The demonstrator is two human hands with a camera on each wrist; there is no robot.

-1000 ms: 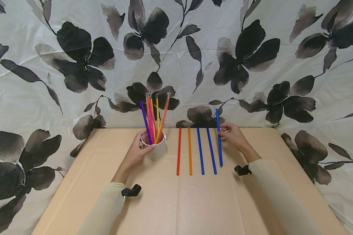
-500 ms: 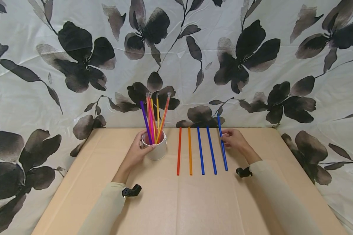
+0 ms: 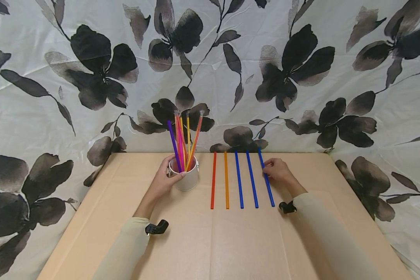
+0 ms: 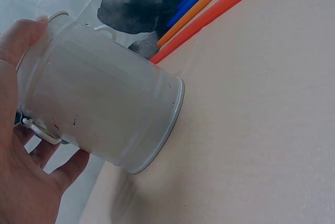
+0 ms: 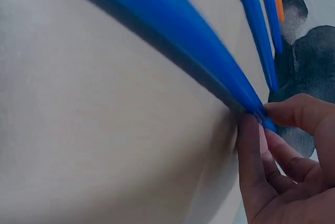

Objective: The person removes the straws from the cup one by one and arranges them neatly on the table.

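My left hand (image 3: 165,178) holds a small white pail (image 3: 188,181) near its rim, thumb in front and fingers around the far side. In the left wrist view the pail (image 4: 104,88) shows its smooth wall and a side lug. Purple, pink, yellow and orange straws (image 3: 182,144) stand in it, leaning apart. At the right end of a row, my right hand (image 3: 280,173) pinches a blue straw (image 3: 268,189) between thumb and fingertips. The right wrist view shows this straw (image 5: 172,30) slanting low over the table, its shadow alongside.
Left of the pinched straw lie two blue straws (image 3: 252,182) (image 3: 239,182), an orange straw (image 3: 226,182) and a red straw (image 3: 213,182), side by side with gaps. The wooden table (image 3: 245,245) ends at a floral cloth (image 3: 224,89) behind.
My right hand has lowered the blue straw and drawn it toward me, its near end swinging right. The left hand and pail have stayed put.
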